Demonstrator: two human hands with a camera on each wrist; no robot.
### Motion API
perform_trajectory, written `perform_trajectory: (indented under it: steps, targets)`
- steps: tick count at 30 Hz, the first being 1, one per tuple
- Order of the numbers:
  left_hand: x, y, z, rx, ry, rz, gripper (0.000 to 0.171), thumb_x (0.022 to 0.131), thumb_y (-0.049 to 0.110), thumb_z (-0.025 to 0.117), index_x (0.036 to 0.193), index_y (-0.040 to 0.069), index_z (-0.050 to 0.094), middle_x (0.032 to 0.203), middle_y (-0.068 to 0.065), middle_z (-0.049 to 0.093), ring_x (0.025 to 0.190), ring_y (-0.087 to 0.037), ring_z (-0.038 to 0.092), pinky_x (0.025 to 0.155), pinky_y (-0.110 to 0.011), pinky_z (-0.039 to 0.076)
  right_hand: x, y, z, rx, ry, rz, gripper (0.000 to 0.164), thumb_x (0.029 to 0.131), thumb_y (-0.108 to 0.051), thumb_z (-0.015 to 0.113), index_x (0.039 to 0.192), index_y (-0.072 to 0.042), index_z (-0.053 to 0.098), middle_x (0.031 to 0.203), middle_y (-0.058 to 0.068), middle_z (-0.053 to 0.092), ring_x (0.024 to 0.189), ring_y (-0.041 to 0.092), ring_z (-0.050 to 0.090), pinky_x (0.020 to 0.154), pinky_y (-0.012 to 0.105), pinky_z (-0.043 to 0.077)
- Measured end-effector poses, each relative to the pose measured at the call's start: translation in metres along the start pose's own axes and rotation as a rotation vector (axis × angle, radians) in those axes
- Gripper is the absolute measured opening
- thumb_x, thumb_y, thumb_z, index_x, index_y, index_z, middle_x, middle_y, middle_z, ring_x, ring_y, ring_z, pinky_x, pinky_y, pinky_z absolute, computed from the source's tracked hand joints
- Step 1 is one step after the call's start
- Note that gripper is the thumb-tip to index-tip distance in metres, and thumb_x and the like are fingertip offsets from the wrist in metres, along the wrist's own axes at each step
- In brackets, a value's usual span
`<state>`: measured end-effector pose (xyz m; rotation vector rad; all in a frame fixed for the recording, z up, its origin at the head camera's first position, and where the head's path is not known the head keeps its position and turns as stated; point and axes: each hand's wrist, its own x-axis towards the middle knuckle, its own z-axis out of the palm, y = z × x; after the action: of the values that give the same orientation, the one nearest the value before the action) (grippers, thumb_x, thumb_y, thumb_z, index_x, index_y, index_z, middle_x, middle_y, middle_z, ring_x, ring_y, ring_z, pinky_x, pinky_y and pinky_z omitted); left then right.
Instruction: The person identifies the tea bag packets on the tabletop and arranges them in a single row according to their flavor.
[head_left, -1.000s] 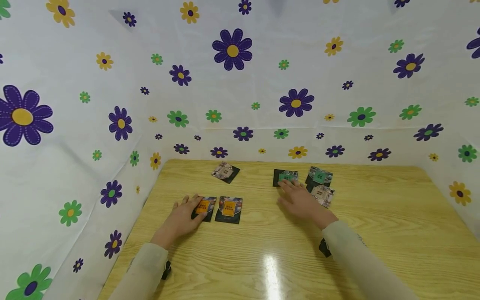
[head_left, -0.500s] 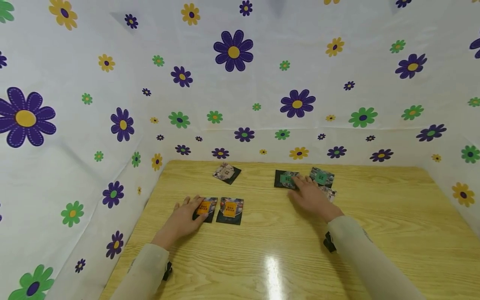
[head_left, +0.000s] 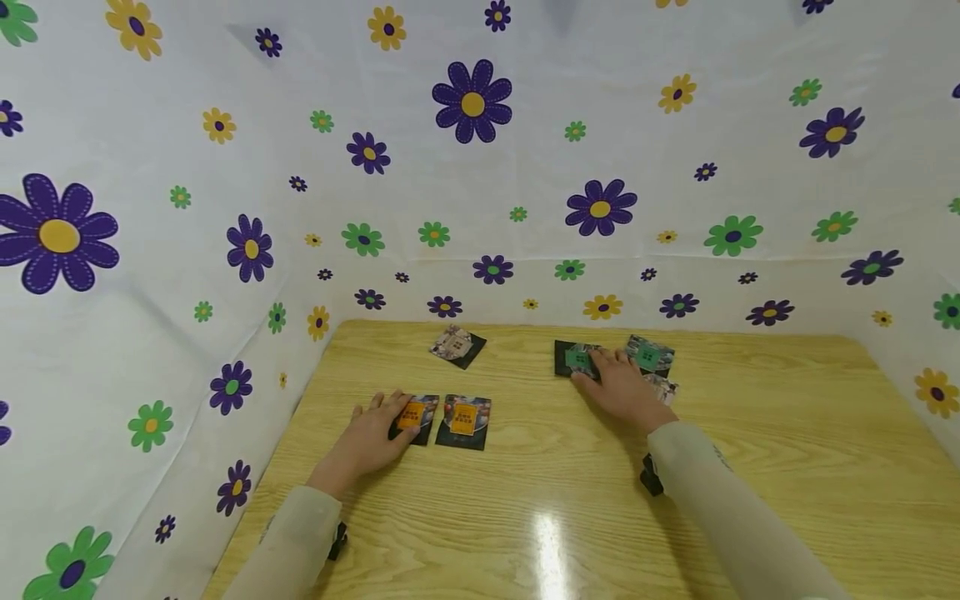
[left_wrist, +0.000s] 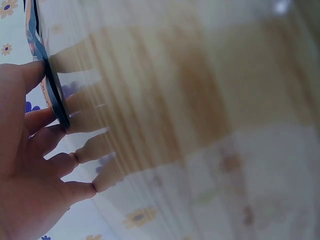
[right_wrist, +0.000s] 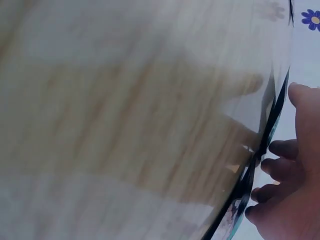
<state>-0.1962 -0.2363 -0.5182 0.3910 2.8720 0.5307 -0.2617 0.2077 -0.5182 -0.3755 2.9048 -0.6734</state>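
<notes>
My left hand (head_left: 372,437) rests over a flat square packet with an orange label (head_left: 416,417), its fingers spread across the left part and the thumb at the lower right. In the left wrist view, the thumb and some fingertips touch that packet (left_wrist: 56,95); other fingertips touch the table. A second orange-labelled packet (head_left: 463,421) lies just right of it. Fingers of my right hand (head_left: 622,387) touch the right side of a green-labelled packet (head_left: 576,358). Beyond that hand lie another green-labelled packet (head_left: 651,355) and a pale-pink patterned packet (head_left: 662,388), partly hidden by it.
One pale-pink packet (head_left: 457,345) lies tilted near the back edge of the glossy wood-grain table (head_left: 510,500). White flower-printed cloth (head_left: 525,167) stands behind the table and along its sides. Light glares off the tabletop in front.
My right hand has shifted right across the green-labelled packet, uncovering more of its label and covering more of the pale-pink packet. My left hand stays on its packet.
</notes>
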Motion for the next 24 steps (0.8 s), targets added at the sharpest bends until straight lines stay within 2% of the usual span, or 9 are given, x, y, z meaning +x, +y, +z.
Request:
perform_trajectory:
  steps: [5, 12, 18, 24]
  targets:
    - [0.000, 0.000, 0.000, 0.005, 0.002, 0.004, 0.068, 0.109, 0.042, 0.057, 0.165, 0.009, 0.036, 0.172, -0.020, 0.030, 0.159, -0.052, 0.020, 0.123, -0.079, 0.014, 0.004, -0.005, -0.002, -0.028, 0.023, 0.012, 0.082, 0.111, -0.056, 0.041, 0.161, 0.009, 0.031, 0.166, 0.036, 0.028, 0.155, 0.062, 0.014, 0.126, 0.075, 0.009]
    - [-0.001, 0.001, 0.000, 0.013, 0.007, 0.005, 0.068, 0.109, 0.042, 0.057, 0.165, 0.009, 0.037, 0.171, -0.020, 0.032, 0.159, -0.052, 0.022, 0.122, -0.079, 0.015, 0.013, -0.014, 0.000, -0.047, 0.036, 0.000, 0.080, 0.111, -0.052, 0.044, 0.157, 0.013, 0.037, 0.164, 0.035, 0.035, 0.152, 0.056, 0.026, 0.126, 0.074, 0.013]
    - [0.000, 0.001, 0.002, 0.005, 0.011, 0.014, 0.068, 0.108, 0.041, 0.058, 0.164, 0.008, 0.039, 0.170, -0.020, 0.033, 0.158, -0.053, 0.023, 0.121, -0.080, 0.016, 0.016, -0.012, 0.006, -0.054, 0.007, -0.005, 0.076, 0.112, -0.049, 0.046, 0.162, 0.007, 0.033, 0.166, 0.036, 0.029, 0.156, 0.057, 0.020, 0.127, 0.072, 0.011]
    - [0.001, -0.002, 0.002, 0.015, 0.020, 0.016, 0.068, 0.109, 0.042, 0.058, 0.164, 0.008, 0.039, 0.171, -0.020, 0.033, 0.158, -0.053, 0.023, 0.121, -0.081, 0.016, 0.012, -0.016, 0.002, -0.025, -0.037, -0.089, 0.066, 0.112, -0.036, 0.049, 0.162, 0.005, 0.035, 0.167, 0.038, 0.023, 0.155, 0.062, 0.015, 0.125, 0.075, 0.013]
